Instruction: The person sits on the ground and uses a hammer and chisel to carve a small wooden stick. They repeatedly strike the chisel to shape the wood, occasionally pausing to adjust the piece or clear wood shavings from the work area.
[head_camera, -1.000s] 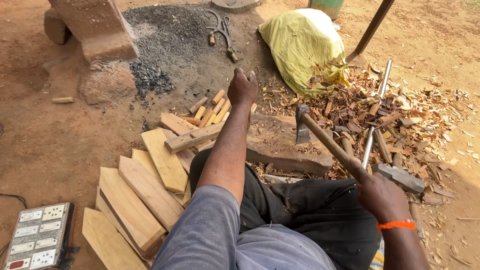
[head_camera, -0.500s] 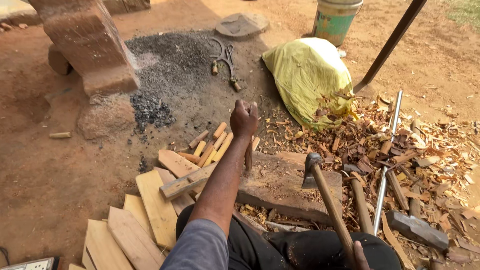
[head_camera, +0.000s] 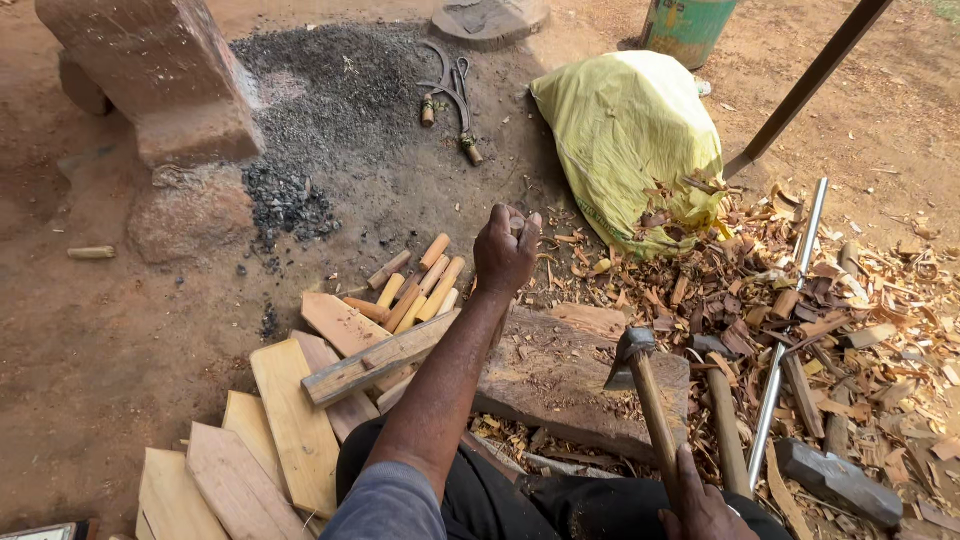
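Above the wooden chopping block (head_camera: 560, 375), our left hand (head_camera: 505, 250) closes its fingers around a small wood piece (head_camera: 517, 224), held up near the short round pegs (head_camera: 420, 290), while our right hand (head_camera: 700, 505) grips the hatchet (head_camera: 640, 385) by its handle, head resting on the block.

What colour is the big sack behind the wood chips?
Yellow. The sack shows best in the head view, lying beyond the wood chips.

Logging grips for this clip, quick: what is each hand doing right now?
Left hand: raised, fingers curled shut; anything inside cannot be told.
Right hand: closed on the axe handle.
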